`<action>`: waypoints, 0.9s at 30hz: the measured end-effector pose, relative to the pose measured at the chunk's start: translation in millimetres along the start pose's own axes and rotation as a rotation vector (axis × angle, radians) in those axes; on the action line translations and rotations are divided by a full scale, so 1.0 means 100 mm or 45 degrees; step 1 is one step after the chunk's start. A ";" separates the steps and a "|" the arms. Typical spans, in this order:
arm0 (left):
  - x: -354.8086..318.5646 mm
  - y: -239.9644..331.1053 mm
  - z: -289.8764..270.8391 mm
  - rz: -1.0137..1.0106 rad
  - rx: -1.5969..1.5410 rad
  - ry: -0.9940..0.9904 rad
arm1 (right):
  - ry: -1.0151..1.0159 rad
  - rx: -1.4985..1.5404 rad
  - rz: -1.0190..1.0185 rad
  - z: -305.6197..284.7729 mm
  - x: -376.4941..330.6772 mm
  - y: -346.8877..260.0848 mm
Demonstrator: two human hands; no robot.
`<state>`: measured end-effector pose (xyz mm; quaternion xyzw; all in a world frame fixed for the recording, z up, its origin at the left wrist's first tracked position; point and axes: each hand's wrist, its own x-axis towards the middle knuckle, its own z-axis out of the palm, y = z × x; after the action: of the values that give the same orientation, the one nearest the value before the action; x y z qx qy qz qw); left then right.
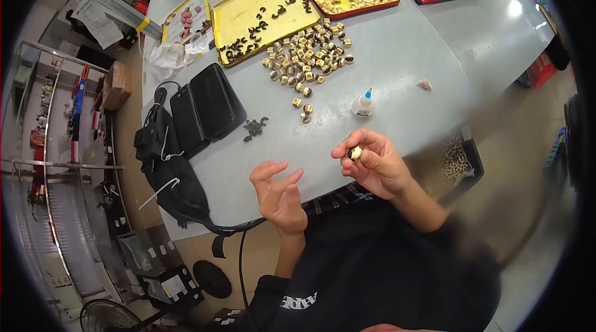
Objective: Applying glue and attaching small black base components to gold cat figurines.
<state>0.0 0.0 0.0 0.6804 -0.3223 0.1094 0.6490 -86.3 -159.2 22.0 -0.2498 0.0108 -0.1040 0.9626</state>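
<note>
At the tabletop's far edge, a gold tray (248, 9) holds scattered small black curved pieces, and a red-rimmed tray (391, 4) is heaped with cream-coloured pieces. The right hand (372, 167) pinches one small cream-and-dark piece (354, 153) between thumb and fingertips, above the near edge; its detail is too small to read. The left hand (279, 192) hovers empty, fingers spread. A small glue bottle (362, 103) stands nearby.

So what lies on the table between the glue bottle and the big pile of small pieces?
In the head view, a few stray small pieces lie between the glue bottle and the pile.
</note>
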 end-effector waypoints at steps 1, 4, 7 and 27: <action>0.01 0.00 0.01 0.005 -0.004 0.001 | -0.001 0.012 0.003 0.00 0.00 -0.01; 0.03 -0.02 0.03 0.016 -0.012 0.000 | -0.002 0.037 0.006 0.01 0.01 -0.03; 0.04 -0.02 0.00 0.016 -0.033 0.013 | -0.001 -0.058 0.004 0.03 0.04 0.00; 0.04 0.02 0.02 -0.056 -0.286 -0.086 | 0.138 -0.597 -0.389 -0.07 -0.11 0.01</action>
<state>2.0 -2.8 3.7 0.6136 -0.3394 0.0355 0.7121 -97.4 -159.7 15.2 -0.4585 0.0483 -0.2558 0.8497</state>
